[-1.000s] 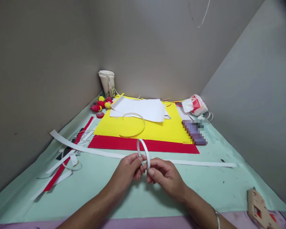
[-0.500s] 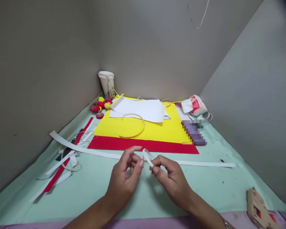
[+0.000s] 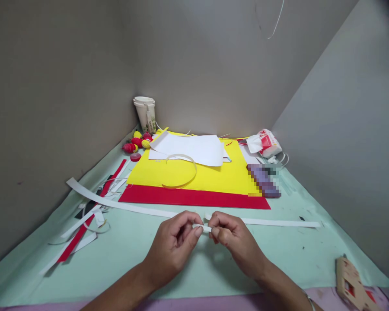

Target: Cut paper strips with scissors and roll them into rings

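A narrow white paper strip (image 3: pixel 206 228) stretches between my two hands, above the pale green cloth. My left hand (image 3: pixel 178 242) pinches one end between thumb and forefinger. At the other end my right hand (image 3: pixel 231 237) grips the strip with its fingertips close together. Part of the strip is hidden by the fingers. Behind the hands a long white paper strip (image 3: pixel 278 222) lies across the cloth, its left part curving up at the far end. The red sheet (image 3: pixel 194 199) is just beyond it.
A yellow sheet (image 3: pixel 214 181) bears a curled strip (image 3: pixel 194 166) and white paper (image 3: pixel 188 149). Red and white strips (image 3: pixel 74 242) lie left. A cup (image 3: pixel 145 114) and red-yellow bundles (image 3: pixel 129 147) stand behind. Tissues (image 3: pixel 269 143), a pixelated object (image 3: pixel 262 179) and a beige tool (image 3: pixel 352 278) are right.
The loop in the small strip has flattened between the hands. My left fingers have closed on its end, where before they were slightly apart beside it.
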A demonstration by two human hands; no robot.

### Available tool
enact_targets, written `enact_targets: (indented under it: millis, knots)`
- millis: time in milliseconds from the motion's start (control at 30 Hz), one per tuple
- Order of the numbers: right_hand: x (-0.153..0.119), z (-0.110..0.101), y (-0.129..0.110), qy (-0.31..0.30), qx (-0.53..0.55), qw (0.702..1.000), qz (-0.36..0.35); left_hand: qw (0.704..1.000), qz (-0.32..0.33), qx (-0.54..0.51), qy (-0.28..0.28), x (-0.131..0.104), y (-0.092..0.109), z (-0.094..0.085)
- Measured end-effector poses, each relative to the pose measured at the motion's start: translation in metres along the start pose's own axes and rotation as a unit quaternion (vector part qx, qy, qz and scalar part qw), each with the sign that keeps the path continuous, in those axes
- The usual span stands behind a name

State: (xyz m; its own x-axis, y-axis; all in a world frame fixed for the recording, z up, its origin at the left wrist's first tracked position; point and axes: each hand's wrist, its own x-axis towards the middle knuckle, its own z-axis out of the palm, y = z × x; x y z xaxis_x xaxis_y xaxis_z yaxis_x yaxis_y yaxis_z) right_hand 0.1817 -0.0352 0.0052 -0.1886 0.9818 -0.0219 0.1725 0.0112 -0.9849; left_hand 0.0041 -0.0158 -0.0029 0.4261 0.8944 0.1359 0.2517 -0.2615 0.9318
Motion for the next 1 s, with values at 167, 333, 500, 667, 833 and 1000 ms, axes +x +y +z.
enact_targets:
  millis: [167, 333, 500, 667, 833, 1000]
  knots:
    - [0.001, -0.003, 0.001, -0.024, 0.008, 1.000, 0.001, 0.998, -0.029, -0.043, -0.018, 0.001, -0.001, -0.001]
    - [0.001, -0.002, 0.001, 0.047, -0.110, 0.988, -0.102, 0.987, -0.079, -0.140, -0.012, 0.002, -0.002, 0.000]
    - [-0.001, 0.000, 0.004, 0.241, -0.271, 0.879, -0.310, 0.970, -0.110, -0.218, -0.022, 0.000, -0.002, 0.003]
    - [-0.004, 0.008, 0.009, 0.198, -0.238, 0.887, -0.341, 0.953, -0.122, -0.279, -0.007, 0.000, -0.004, 0.006]
    - [-0.002, 0.018, 0.012, 0.111, -0.146, 0.955, -0.232, 0.952, -0.107, -0.286, -0.034, -0.001, -0.007, 0.010]
    - [-0.002, 0.020, 0.014, 0.119, -0.095, 0.968, -0.200, 0.961, -0.093, -0.253, -0.052, -0.002, -0.007, 0.014]
